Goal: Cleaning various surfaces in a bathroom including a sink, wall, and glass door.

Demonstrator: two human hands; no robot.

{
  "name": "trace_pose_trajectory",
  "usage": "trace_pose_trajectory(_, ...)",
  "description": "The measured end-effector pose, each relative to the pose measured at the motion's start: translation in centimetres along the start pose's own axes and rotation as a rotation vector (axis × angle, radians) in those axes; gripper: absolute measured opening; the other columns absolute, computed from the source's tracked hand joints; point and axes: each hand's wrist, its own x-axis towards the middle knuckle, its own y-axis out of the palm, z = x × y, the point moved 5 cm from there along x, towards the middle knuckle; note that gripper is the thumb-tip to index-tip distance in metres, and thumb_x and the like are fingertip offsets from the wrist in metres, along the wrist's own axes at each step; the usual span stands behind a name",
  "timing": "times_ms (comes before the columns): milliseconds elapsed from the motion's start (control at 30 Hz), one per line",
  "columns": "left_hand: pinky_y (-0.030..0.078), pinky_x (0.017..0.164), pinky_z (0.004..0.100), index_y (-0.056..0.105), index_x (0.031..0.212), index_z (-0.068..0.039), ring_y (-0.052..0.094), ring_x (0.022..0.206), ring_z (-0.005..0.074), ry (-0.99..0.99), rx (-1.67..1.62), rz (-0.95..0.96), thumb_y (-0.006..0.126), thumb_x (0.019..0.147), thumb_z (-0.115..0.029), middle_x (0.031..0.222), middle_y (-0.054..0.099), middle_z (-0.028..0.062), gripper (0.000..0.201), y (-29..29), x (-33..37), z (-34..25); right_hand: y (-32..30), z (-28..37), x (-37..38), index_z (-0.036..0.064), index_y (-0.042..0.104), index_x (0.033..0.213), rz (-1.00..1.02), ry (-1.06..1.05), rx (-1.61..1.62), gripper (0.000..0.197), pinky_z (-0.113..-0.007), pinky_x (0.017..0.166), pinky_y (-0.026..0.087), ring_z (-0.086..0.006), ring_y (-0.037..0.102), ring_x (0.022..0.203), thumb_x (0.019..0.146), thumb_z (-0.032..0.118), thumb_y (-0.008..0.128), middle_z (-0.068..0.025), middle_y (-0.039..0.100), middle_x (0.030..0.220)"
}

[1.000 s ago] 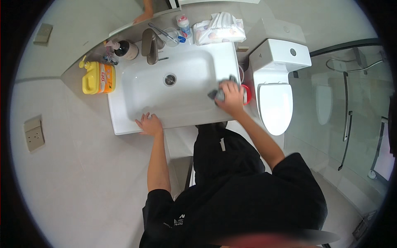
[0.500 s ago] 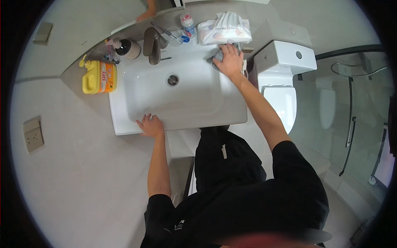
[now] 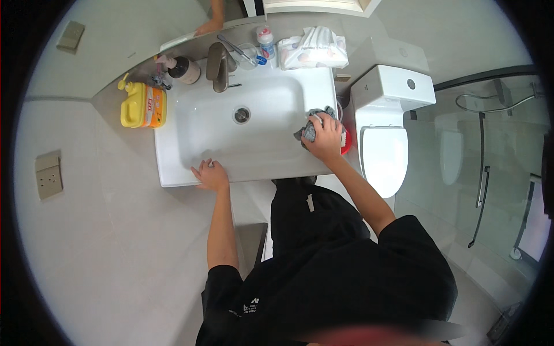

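Observation:
A grey cloth point(image 3: 309, 131) is bunched under my right hand point(image 3: 326, 136), whose fingers curl over it on the right rim of the white washbasin point(image 3: 259, 147). My left hand point(image 3: 211, 175) rests on the basin's front edge, left of the middle, with its fingers spread and nothing in them. The dark grey tap point(image 3: 218, 68) stands at the back of the basin, behind the round metal drain point(image 3: 242, 115). No water shows in the bowl.
Along the back stand a brown pump bottle point(image 3: 184, 70), a clear cup point(image 3: 248, 56), a small white bottle point(image 3: 265, 43) and a tissue pack point(image 3: 313, 49). A yellow jug point(image 3: 141, 105) is at left. Right of the basin are a red container point(image 3: 347, 142) and the toilet point(image 3: 384, 155).
My right hand has moved with the grey cloth from the back right corner toward me along the right rim. A red container now shows beside it. My left hand stays in place.

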Motion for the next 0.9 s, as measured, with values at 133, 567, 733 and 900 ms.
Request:
trace_pose_trajectory(133,0.011,0.117,0.0806,0.081,0.113,-0.02,0.03,0.159,0.0288,0.017,0.015,0.012,0.065,0.092,-0.024,0.145,0.066,0.0013,0.027,-0.3,-0.3,-0.6,0.9,-1.8,6.0,0.0158,0.067,0.126,-0.121,-0.031,-0.075,0.057,-0.053,0.109,0.037,-0.0324,0.055,0.131,0.076,0.04,0.083,-0.0093,0.062,0.136)
trace_pose_trajectory(567,0.012,0.115,0.0829,0.08,0.113,-0.019,0.029,0.159,0.0298,0.039,0.003,0.027,0.063,0.093,-0.025,0.145,0.066,0.002,0.027,-0.3,0.0,-0.6,1.2,-2.0,6.2,0.0172,0.064,0.126,0.049,-0.014,-0.093,0.064,-0.053,0.107,0.035,-0.0297,0.052,0.133,0.072,0.042,0.086,-0.0079,0.062,0.133)
trace_pose_trajectory(733,0.011,0.116,0.0828,0.081,0.113,-0.019,0.03,0.158,0.0309,0.008,-0.016,0.029,0.064,0.093,-0.024,0.143,0.067,0.0022,0.027,-0.8,-0.5,-0.8,-2.0,1.5,-5.4,0.0163,0.064,0.122,-0.012,-0.027,0.071,0.063,-0.053,0.107,0.035,-0.0299,0.054,0.131,0.066,0.03,0.089,-0.0077,0.062,0.134)
trace_pose_trajectory(900,0.01,0.116,0.0829,0.081,0.112,-0.018,0.031,0.157,0.0316,0.025,-0.051,0.034,0.065,0.093,-0.023,0.141,0.068,0.0023,0.026,-0.5,-0.1,-1.5,-3.0,2.5,-7.1,0.0155,0.066,0.119,-0.055,-0.04,0.062,0.057,-0.051,0.107,0.036,-0.0297,0.057,0.126,0.068,0.029,0.088,-0.0075,0.064,0.131)
